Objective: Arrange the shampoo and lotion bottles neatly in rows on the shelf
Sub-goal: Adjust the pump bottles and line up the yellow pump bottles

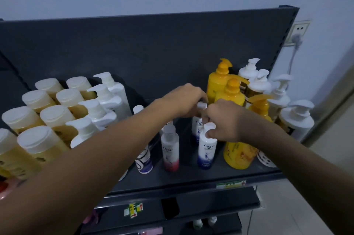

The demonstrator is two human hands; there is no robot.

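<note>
My right hand [223, 120] pinches the blue Dove bottle [206, 148] cap; my left hand [186, 100] grips the one at 12 o'clock [198, 125]. Mid-row alignment. Next: square both with the red bottle [170, 150].

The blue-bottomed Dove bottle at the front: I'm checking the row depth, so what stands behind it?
Behind the blue-bottomed Dove bottle stands another small Dove bottle. Only its label and white cap show. The right hand and left hand cover anything further back.
</note>
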